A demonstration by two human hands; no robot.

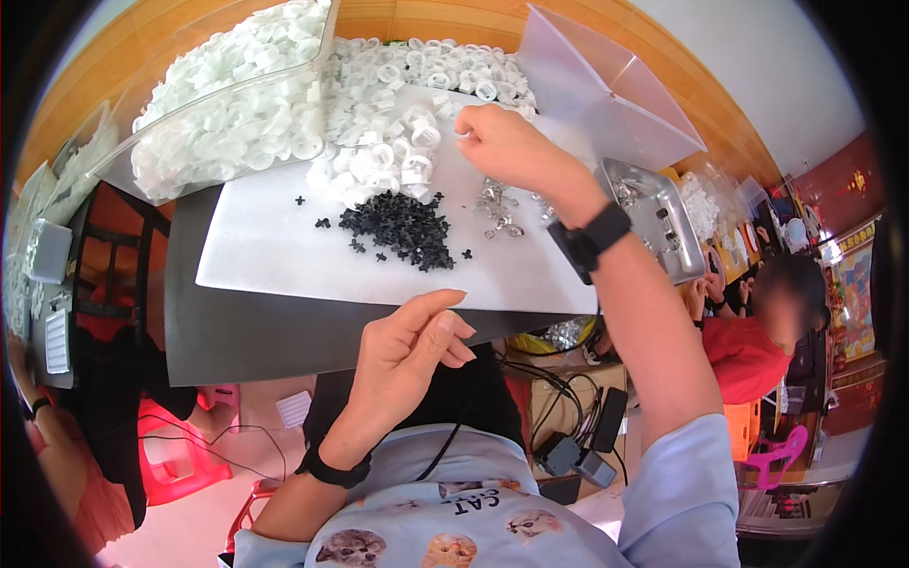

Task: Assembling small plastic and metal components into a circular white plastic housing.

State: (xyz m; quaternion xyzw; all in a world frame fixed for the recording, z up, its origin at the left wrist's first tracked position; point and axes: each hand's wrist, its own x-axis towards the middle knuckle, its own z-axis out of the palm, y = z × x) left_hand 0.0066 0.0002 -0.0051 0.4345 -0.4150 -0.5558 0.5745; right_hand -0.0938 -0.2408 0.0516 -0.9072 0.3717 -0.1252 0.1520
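Observation:
My right hand [504, 144] reaches over the white sheet [270, 270] on the table, fingers curled in. Whatever it may hold is hidden from view. Just left of it lie loose white plastic rings [383, 156], with more white rings [445, 66] heaped behind. A pile of small black cross-shaped pieces [402, 230] sits mid-sheet. To its right are small clear, shiny pieces [496, 204]. My left hand [402, 350] hovers in front of the table's near edge, its fingers loosely bent and apart. I see nothing in it.
A clear bin [227, 123] full of white parts stands at the back left. A translucent plastic box [606, 90] is at the back right, a metal tray [674, 222] below it. Cables and black adapters [568, 454] hang below the table. A person in red [753, 355] sits at right.

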